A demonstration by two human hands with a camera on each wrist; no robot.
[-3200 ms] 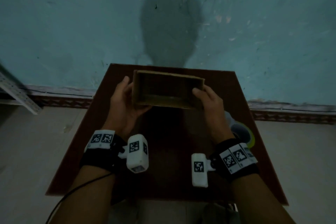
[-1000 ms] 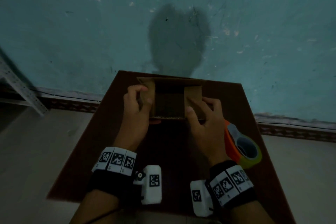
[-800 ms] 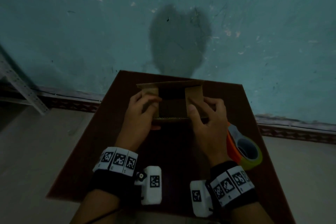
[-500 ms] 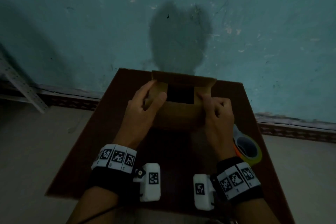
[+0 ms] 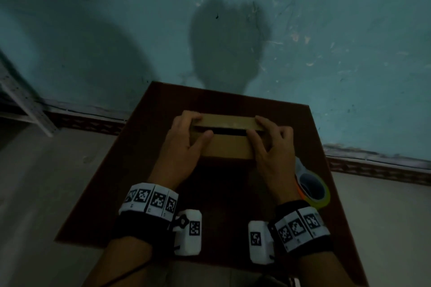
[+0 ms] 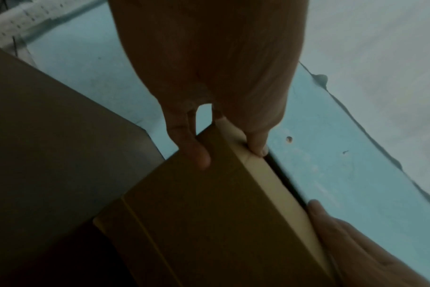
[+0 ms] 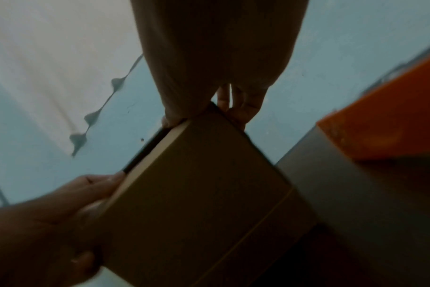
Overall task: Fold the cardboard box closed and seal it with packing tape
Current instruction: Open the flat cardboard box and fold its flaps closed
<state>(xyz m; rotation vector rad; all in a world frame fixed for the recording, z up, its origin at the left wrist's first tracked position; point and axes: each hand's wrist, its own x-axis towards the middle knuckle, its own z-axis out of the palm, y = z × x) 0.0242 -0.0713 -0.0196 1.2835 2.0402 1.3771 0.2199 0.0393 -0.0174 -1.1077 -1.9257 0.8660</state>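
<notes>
A small brown cardboard box (image 5: 227, 147) stands on the far half of the dark red-brown table (image 5: 144, 158). Its long flaps are folded down, leaving a thin dark slit (image 5: 229, 132) between them. My left hand (image 5: 200, 127) grips the box's left end, thumb on the near flap, fingers curled over the far one. My right hand (image 5: 256, 127) holds the right end the same way. In the left wrist view the left hand (image 6: 230, 153) pinches the box (image 6: 209, 213) at its corner. The right wrist view shows the right hand (image 7: 204, 116) on the box (image 7: 197, 194).
An orange tape dispenser (image 5: 312, 187) with a yellow-green roll lies on the table just right of my right wrist, and its orange side (image 7: 393, 116) fills the right wrist view's edge. A teal wall (image 5: 233, 30) rises behind the table. A metal rack (image 5: 23, 105) stands far left.
The side flaps were folded in, then the near and far long flaps came down over them. The wide opening has shrunk to a slit. Both hands shifted onto the top flaps.
</notes>
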